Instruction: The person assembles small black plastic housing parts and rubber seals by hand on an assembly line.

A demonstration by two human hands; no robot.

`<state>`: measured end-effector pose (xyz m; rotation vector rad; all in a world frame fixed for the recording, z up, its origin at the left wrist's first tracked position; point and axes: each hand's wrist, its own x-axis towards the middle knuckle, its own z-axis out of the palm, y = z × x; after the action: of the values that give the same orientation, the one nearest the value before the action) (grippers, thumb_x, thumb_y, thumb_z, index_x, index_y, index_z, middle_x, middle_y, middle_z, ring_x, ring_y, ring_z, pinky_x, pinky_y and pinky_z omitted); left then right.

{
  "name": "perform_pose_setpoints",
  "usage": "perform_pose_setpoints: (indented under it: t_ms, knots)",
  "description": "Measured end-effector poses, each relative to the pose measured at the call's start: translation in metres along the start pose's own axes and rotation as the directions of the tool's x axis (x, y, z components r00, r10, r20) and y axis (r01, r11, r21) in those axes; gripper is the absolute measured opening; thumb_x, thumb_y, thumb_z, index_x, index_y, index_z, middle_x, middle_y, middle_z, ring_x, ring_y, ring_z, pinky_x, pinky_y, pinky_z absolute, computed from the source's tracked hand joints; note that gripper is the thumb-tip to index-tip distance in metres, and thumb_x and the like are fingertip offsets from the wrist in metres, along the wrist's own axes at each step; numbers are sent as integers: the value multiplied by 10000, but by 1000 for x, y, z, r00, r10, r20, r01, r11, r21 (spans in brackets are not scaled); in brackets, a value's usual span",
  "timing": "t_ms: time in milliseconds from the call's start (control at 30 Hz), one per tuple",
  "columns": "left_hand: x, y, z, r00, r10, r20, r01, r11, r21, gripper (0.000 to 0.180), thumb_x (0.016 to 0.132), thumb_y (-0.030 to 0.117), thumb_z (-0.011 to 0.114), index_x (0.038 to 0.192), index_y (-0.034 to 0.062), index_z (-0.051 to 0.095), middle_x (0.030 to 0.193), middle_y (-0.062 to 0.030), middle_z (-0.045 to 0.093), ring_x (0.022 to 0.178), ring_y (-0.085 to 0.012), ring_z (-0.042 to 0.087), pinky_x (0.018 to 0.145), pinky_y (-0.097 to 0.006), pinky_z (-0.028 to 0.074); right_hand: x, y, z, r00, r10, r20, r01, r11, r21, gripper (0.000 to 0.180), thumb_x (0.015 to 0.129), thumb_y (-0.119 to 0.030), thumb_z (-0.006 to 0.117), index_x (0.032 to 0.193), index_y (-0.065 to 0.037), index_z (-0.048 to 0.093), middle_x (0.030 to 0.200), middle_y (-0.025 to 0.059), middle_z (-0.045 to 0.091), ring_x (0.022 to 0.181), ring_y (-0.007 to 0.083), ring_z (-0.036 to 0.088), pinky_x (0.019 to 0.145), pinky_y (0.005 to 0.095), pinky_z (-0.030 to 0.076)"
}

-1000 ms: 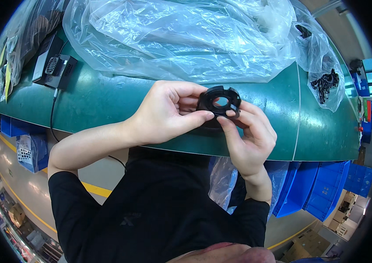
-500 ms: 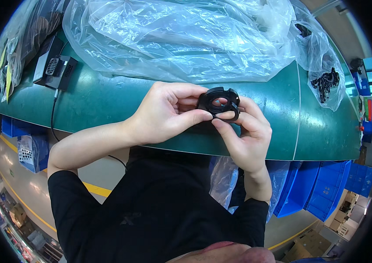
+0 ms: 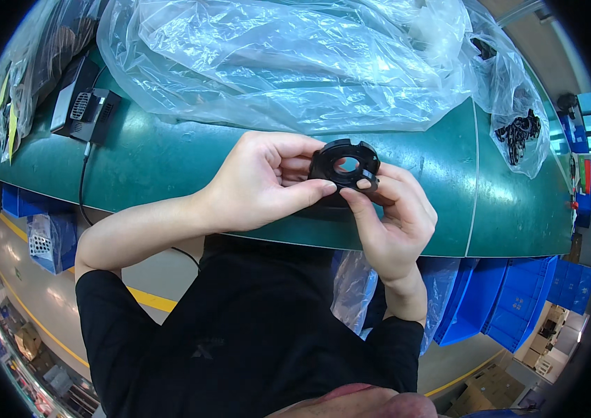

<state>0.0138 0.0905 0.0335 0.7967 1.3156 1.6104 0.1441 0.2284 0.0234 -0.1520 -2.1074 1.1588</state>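
Between both hands I hold a black ring-shaped part [image 3: 324, 164] with a round central opening and notches on its outer rim. My left hand [image 3: 268, 177] pinches its left side, thumb along the lower edge and fingers behind. On the right side, my right hand [image 3: 396, 212] grips the same part between thumb and fingers. One right fingertip shows at the smaller gap low on the ring. The part is tilted toward me and held above the near edge of the green table [image 3: 163, 157].
A large clear plastic bag [image 3: 295, 63] spreads over the far side of the table. To the left stands a black box-shaped device [image 3: 90, 111] with a cable. A clear bag of black pieces [image 3: 518, 136] lies far right. Blue bins [image 3: 515, 303] sit below the table's right edge.
The ring has tilted so its central opening shows rounder and more fully. My right hand has shifted slightly right and down, with its fingertip drawn back; my left hand is nearly still.
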Motion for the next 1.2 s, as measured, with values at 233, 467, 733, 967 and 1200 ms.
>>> perform_pose_setpoints:
  t_ms: [233, 467, 733, 967, 1200]
  knots:
    - [0, -2, 0, 1000, 11, -17, -12, 1000, -16, 307, 797, -42, 613, 1096, -74, 551, 1010, -94, 620, 919, -101, 580, 801, -226, 480, -1, -2, 4, 999, 37, -25, -35, 998, 46, 184, 683, 72, 707, 832, 48, 600, 870, 144, 622, 721, 167, 639, 630, 257, 537]
    - [-1, -5, 0, 998, 47, -33, -48, 998, -28, 307, 794, -57, 603, 1096, -73, 554, 1012, -95, 621, 917, -102, 581, 801, -226, 478, -3, -3, 8, 990, 129, -57, -120, 984, 132, 194, 692, 75, 702, 853, 42, 598, 879, 139, 625, 740, 149, 633, 646, 252, 535]
    - [-1, -3, 0, 999, 44, 3, -44, 999, 21, 303, 806, -55, 599, 1105, -71, 555, 985, -96, 629, 890, -106, 592, 781, -226, 489, 4, -4, -2, 998, 51, 49, -52, 998, 26, 175, 664, 79, 707, 820, 47, 632, 895, 151, 631, 754, 183, 640, 660, 253, 518]
    - [0, -7, -2, 982, 181, 46, -186, 970, 156, 292, 786, -51, 626, 1074, -69, 582, 929, -105, 658, 840, -107, 617, 740, -235, 508, 5, -5, -9, 989, 6, 146, -9, 1000, 18, 166, 659, 68, 704, 810, 34, 646, 884, 152, 635, 798, 224, 633, 700, 283, 496]
    - [1, -5, -3, 908, 407, 98, -409, 814, 412, 298, 737, -52, 670, 1028, -66, 609, 861, -127, 680, 780, -147, 663, 686, -235, 520, 8, -2, -17, 979, -33, 201, 3, 989, 147, 178, 649, 67, 718, 811, 30, 655, 915, 162, 638, 795, 226, 638, 699, 283, 499]
